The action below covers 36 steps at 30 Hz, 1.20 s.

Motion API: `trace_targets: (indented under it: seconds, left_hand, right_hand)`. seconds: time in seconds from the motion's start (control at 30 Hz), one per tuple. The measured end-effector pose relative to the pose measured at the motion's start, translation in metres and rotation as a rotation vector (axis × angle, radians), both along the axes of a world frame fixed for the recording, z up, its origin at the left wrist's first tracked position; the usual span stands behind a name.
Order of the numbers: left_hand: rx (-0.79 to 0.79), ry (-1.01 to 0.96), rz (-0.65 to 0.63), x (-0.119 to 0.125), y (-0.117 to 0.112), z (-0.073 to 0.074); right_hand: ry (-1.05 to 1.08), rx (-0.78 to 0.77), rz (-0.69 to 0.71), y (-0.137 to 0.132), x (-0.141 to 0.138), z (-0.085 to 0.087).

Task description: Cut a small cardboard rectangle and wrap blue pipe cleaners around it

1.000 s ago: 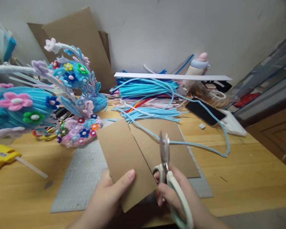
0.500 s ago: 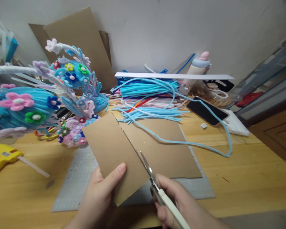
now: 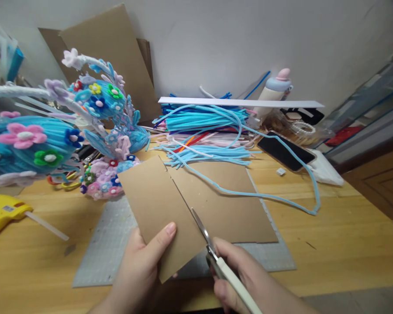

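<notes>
My left hand (image 3: 147, 261) grips a brown piece of cardboard (image 3: 150, 196) by its lower left side, thumb on top and the fingers hidden underneath. In my right hand (image 3: 236, 270) is a pair of scissors (image 3: 227, 272) with pale handles. Its blades lie along the right edge of that piece, pointing away from me. Another sheet of cardboard (image 3: 236, 213) rests on the grey cutting mat (image 3: 98, 248), partly behind the held piece. A long light-blue pipe cleaner (image 3: 242, 194) loops across this sheet.
Bundles of pipe cleaners (image 3: 203, 120) lie at the back, under a white strip (image 3: 236, 102). Flower-covered pipe-cleaner crafts (image 3: 36, 139) and a yellow glue gun (image 3: 6, 213) stand left. A phone (image 3: 284, 150) and a bottle (image 3: 275, 91) are at the right.
The held cardboard has shifted slightly to the right and turned a little with my left hand. The scissors stay in nearly the same place, their blades now closer together.
</notes>
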<state>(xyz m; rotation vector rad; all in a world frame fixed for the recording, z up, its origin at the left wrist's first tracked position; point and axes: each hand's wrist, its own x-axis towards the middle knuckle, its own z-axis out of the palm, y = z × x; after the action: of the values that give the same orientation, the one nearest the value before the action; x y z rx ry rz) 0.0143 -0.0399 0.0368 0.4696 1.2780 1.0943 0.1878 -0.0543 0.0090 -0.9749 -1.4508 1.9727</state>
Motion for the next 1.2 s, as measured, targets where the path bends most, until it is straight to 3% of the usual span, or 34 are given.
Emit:
trace_targets:
  seconds: [0.37,0.9,1.2]
  left_hand:
    - [0.001,0.076,0.005,0.002,-0.003,-0.004]
    - [-0.021,0.078,-0.004,0.001,-0.002,0.001]
    - [0.001,0.091,-0.014,0.001,-0.001,-0.005]
  right_hand:
    - [0.036,-0.043,0.016,-0.002,0.001,-0.013]
    - [-0.006,-0.095,-0.045,0.0,-0.004,-0.005]
    - [-0.072,-0.146,-0.066,-0.003,-0.003,-0.008]
